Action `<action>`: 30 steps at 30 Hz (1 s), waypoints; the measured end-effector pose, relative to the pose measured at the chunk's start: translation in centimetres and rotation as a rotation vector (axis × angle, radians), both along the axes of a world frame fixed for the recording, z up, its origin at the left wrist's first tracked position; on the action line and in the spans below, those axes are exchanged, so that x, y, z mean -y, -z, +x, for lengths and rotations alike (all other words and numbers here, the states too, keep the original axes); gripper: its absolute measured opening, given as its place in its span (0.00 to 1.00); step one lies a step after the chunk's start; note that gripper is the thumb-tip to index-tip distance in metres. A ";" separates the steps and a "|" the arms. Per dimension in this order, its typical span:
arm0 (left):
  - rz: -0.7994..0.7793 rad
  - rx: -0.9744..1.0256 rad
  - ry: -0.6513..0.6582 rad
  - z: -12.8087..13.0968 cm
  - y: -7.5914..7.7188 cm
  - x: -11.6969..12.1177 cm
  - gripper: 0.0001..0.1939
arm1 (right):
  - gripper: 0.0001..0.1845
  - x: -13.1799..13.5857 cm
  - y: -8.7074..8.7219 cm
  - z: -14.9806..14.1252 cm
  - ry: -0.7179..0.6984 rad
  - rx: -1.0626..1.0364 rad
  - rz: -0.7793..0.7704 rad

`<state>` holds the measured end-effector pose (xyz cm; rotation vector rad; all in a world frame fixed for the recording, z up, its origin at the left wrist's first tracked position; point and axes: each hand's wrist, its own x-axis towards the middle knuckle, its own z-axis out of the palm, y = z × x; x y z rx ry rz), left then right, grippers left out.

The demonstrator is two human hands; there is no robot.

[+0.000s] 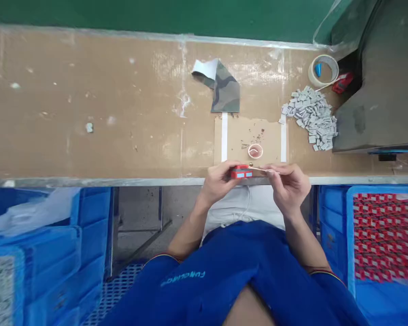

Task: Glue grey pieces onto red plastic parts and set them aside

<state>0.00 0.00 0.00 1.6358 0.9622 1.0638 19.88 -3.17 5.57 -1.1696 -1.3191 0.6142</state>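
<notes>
our left hand clamps a small red block with pale blue patches at twelve o'clock, just above our lap, while the fingers of our right hand pinch a thin stick against it. a heap of grey tags lies at two o'clock, and a blue crate of red pieces sits at four o'clock; how many are done or left, we cannot tell.

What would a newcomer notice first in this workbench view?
The red block in the left hand and the thin stick in the right hand draw the eye at the bench's front edge. Farther right lies a heap of grey tags; below it, a blue crate holds rows of red-and-white pieces.
</notes>
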 end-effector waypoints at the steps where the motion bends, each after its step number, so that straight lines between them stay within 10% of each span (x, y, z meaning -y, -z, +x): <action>1: -0.002 -0.001 -0.002 0.0 -0.1 0.0 0.16 | 0.06 0.0 0.0 -0.1 -0.008 0.025 -0.004; 16: 0.056 -0.055 -0.012 0.1 -1.2 -0.1 0.13 | 0.03 0.2 0.5 -0.5 -0.054 0.107 -0.027; 23: 0.024 -0.024 -0.025 0.1 -0.8 0.1 0.16 | 0.02 -2.1 0.2 1.2 0.177 0.200 0.091; 30: 0.022 -0.014 -0.021 0.0 -0.9 0.0 0.17 | 0.08 -4.2 0.8 1.5 -0.061 0.519 -0.035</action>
